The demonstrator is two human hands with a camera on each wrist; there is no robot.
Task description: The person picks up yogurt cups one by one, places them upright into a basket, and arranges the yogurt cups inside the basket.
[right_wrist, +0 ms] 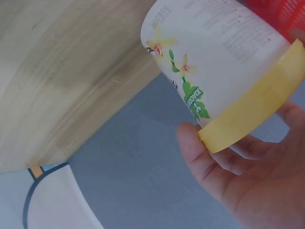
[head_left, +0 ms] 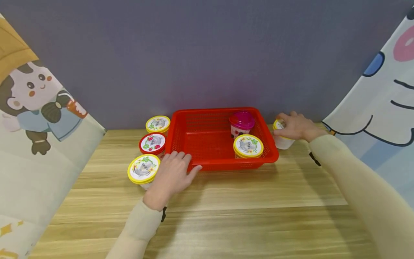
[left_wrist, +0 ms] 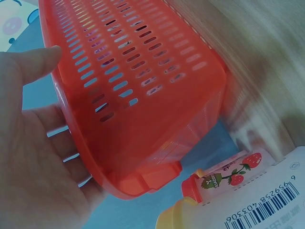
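Observation:
My left hand holds the front-left corner of a red plastic basket, fingers over the rim and thumb along its front edge. To the right of the basket, my right hand grips a white ice cream tub by its yellow lid. Vanilla flowers are printed on that tub's side. Inside the basket, toward its right end, are a tub with a magenta domed lid and a yellow-lidded tub. The right wrist view does not show all of the right fingers.
Left of the basket a row of tubs stands on the wooden table: a yellow-lidded tub at the back, a red-lidded strawberry tub, and a nearer yellow-lidded tub. A grey wall rises behind; printed cloths hang at both sides.

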